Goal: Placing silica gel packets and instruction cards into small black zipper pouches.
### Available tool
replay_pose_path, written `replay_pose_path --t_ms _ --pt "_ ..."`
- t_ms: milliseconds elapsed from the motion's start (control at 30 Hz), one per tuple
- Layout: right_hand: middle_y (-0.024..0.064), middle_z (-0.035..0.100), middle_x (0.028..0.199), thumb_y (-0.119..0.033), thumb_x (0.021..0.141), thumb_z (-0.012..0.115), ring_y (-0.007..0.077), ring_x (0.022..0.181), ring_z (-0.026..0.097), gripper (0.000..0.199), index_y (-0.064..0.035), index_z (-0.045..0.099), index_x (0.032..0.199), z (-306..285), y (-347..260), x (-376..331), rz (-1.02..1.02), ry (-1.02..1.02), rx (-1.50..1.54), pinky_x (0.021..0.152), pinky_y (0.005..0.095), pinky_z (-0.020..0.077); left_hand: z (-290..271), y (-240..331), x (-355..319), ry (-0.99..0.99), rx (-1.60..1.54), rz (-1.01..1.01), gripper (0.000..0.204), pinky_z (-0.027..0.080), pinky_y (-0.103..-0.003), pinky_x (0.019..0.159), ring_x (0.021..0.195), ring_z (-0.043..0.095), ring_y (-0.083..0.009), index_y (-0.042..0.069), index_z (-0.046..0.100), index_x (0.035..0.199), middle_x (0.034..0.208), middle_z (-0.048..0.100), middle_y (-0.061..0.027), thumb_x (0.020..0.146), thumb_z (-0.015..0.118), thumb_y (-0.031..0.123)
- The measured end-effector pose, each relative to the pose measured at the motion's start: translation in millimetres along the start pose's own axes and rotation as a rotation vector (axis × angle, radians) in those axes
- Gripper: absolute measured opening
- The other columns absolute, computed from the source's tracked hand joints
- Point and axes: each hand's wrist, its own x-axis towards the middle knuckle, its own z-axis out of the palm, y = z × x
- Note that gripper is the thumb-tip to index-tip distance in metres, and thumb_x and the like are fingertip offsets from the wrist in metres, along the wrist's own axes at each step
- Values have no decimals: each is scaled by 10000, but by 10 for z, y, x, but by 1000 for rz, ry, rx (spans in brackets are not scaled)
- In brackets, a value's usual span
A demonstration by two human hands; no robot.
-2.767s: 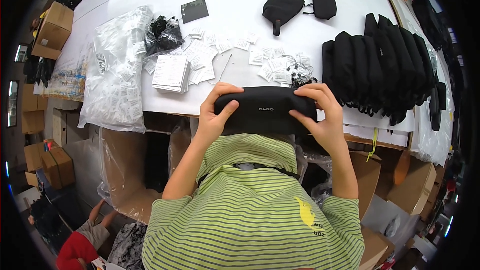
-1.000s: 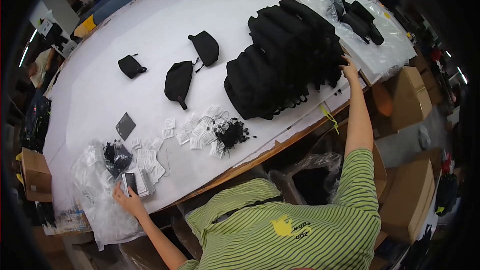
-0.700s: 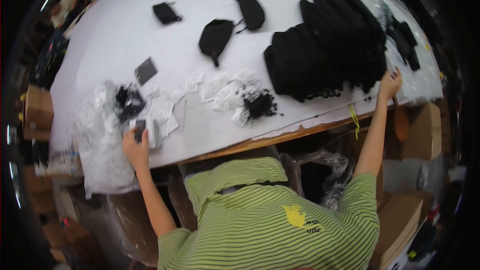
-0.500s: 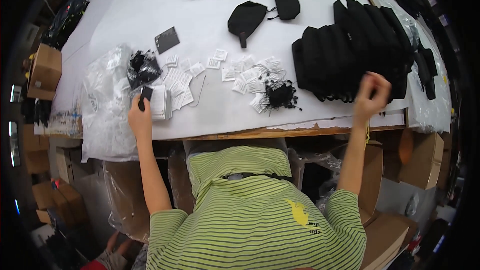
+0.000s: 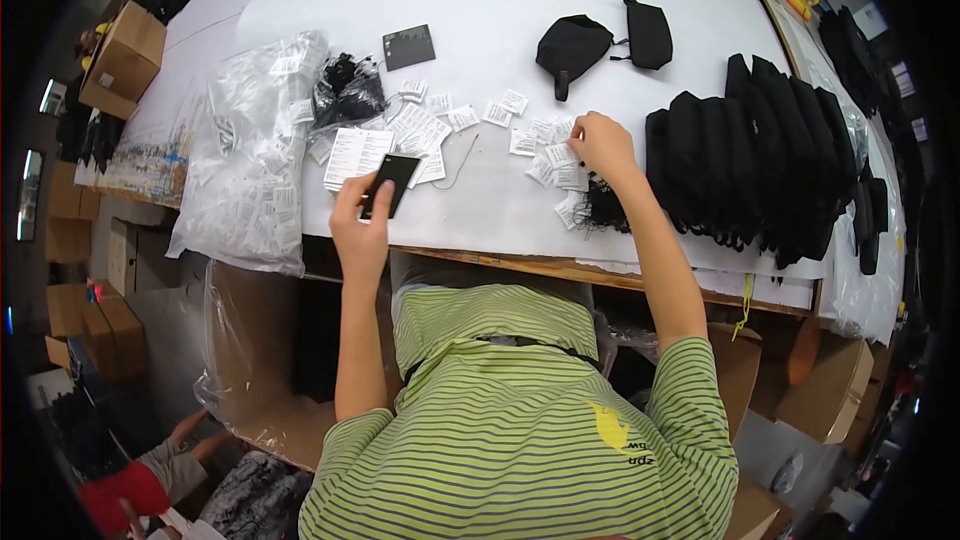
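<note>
My left hand (image 5: pixel 362 225) grips a flat black card-like tag (image 5: pixel 394 178), thumb lying on its face. It hovers by the table's front edge, next to a stack of printed white cards (image 5: pixel 357 153). My right hand (image 5: pixel 607 148) reaches over the small white printed packets (image 5: pixel 541 170), fingertips pinched together at their edge. Whether a packet is between those fingertips is too small to tell. Below that wrist, partly covered by the forearm, sits a tangle of black cords (image 5: pixel 606 208). Right of it stand black fabric pouches (image 5: pixel 745 160), packed in a row.
A clear plastic bag (image 5: pixel 245 160) of white packets lies at the left, beside a black bundle (image 5: pixel 347 92). Farther back are a dark card (image 5: pixel 408 47) and loose black pouches (image 5: pixel 573 48). A cardboard box (image 5: pixel 124 58) stands at the far left.
My right hand has moved left from the row of pouches to the white packets. The left hand has lifted the black tag, now tilted, beside the card stack. The view has shifted.
</note>
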Motion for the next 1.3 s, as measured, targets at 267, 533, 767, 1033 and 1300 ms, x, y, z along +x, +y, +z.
replay_pose_path --t_ms 267,533,767,1033,1300 --pt "38 658 701 -235 800 673 103 587 542 200 -36 689 810 -603 -524 -173 -112 68 716 537 262 417 170 33 -196 -75 -329 -227 229 435 -254 727 766 553 -123 -7 614 1022 856 633 -47 847 653 135" --pt "47 658 768 -235 808 648 140 657 598 177 -83 686 891 -150 -353 -323 -22 -276 428 593 295 456 274 42 -355 -194 -365 -244 231 442 -262 722 747 564 -128 7 613 1028 841 645 -58 840 650 136" --pt "59 556 869 -228 806 652 236 763 599 163 -106 611 905 126 -639 -489 -202 -88 169 662 349 473 235 -4 -379 -191 -264 -269 224 446 -274 683 711 560 -132 16 607 1017 777 627 -51 837 645 144" --pt "68 546 850 -141 787 648 251 737 592 101 -69 586 822 424 -794 -394 -379 -88 97 641 371 469 321 42 -419 -247 -296 -249 202 445 -255 638 679 554 -116 29 602 1010 740 605 -38 826 641 105" --pt "-14 351 543 -117 822 638 34 499 323 105 -28 584 836 -35 -1110 -867 -161 -183 1044 476 211 263 325 315 -436 -250 -284 -141 315 459 -240 597 618 541 -95 80 619 1120 700 571 -23 810 640 32"
